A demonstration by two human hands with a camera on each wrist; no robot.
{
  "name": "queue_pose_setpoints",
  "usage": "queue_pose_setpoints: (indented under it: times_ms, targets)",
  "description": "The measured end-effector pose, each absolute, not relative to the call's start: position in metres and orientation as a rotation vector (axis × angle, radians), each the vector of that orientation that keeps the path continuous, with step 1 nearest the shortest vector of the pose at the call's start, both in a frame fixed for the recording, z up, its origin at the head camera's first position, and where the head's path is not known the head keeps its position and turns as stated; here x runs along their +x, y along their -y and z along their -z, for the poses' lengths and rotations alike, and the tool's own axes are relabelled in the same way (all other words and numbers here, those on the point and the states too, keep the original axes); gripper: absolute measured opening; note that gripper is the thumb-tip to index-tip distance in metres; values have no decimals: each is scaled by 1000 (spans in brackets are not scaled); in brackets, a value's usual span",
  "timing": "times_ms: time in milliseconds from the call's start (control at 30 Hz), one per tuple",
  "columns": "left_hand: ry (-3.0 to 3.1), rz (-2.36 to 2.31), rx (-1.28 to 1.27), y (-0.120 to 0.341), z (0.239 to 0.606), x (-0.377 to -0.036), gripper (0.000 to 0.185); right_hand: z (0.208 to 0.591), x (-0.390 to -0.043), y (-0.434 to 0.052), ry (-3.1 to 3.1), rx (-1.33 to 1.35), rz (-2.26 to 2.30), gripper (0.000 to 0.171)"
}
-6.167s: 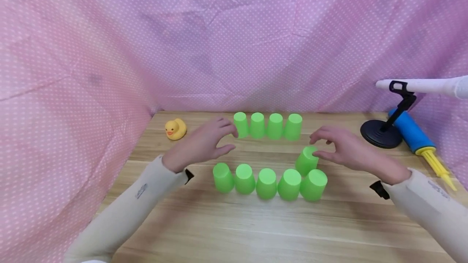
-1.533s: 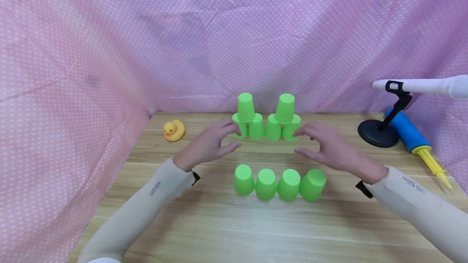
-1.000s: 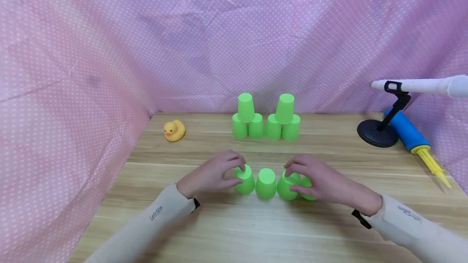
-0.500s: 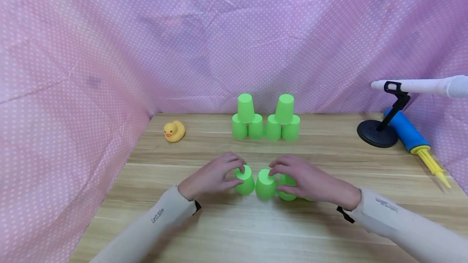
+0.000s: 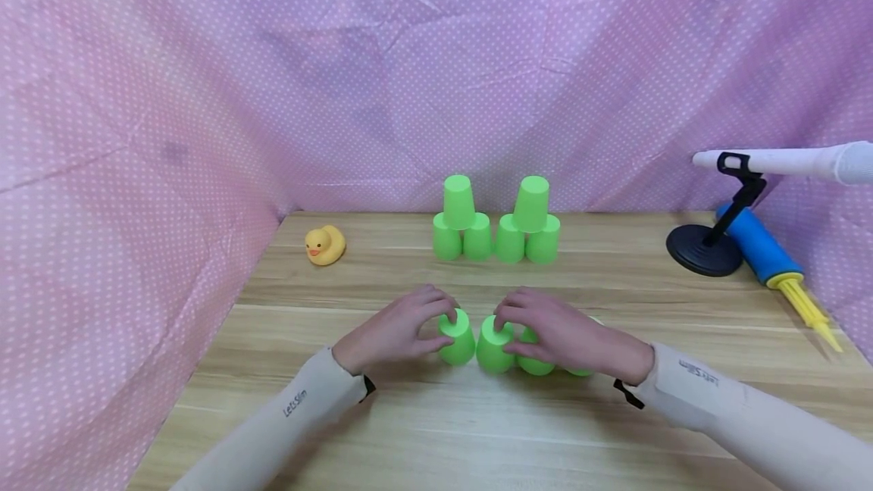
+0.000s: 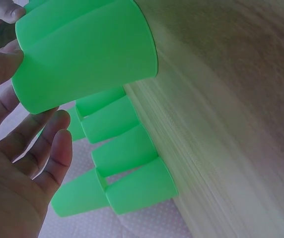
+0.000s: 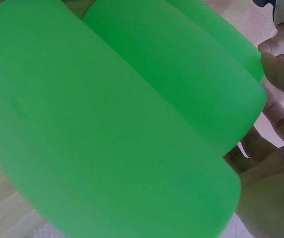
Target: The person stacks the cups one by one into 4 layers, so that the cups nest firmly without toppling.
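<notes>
Upside-down green plastic cups stand in a front row. My left hand (image 5: 405, 333) grips the top of the leftmost cup (image 5: 458, 347), its thumb at the near side. In the left wrist view this cup (image 6: 90, 54) sits between thumb and fingers. My right hand (image 5: 555, 333) has thumb and fingers around the top of the second cup (image 5: 494, 356), seen beyond a nearer cup (image 7: 107, 129) in the right wrist view. Under the right hand are the third cup (image 5: 535, 364) and a mostly hidden fourth cup (image 5: 580, 373).
Behind, two small stacks each have a top cup (image 5: 458, 203) over two base cups (image 5: 446, 239). A yellow rubber duck (image 5: 325, 245) is at back left. A black stand (image 5: 704, 250) with a white rod and a blue hand pump (image 5: 760, 245) are at the right.
Two cups went from the front onto the back row, making two stacks. Both hands then came back to the front row; the right slid left from the third cup to the second.
</notes>
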State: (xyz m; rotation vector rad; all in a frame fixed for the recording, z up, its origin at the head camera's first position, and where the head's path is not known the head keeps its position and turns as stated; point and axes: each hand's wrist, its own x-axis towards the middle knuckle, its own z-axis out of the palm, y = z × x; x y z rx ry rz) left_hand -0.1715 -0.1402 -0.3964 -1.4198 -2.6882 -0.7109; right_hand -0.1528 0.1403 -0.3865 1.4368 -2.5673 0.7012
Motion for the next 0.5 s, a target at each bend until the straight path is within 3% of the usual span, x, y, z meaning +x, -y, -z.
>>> queue_pose_setpoints:
  times_ms: [233, 500]
  targets:
    - [2649, 736, -1424, 140, 391, -176, 23, 381, -156, -142, 2488, 1435, -739, 22]
    - [2389, 780, -1416, 137, 354, -205, 26, 350, -169, -157, 2328, 1328, -828, 28]
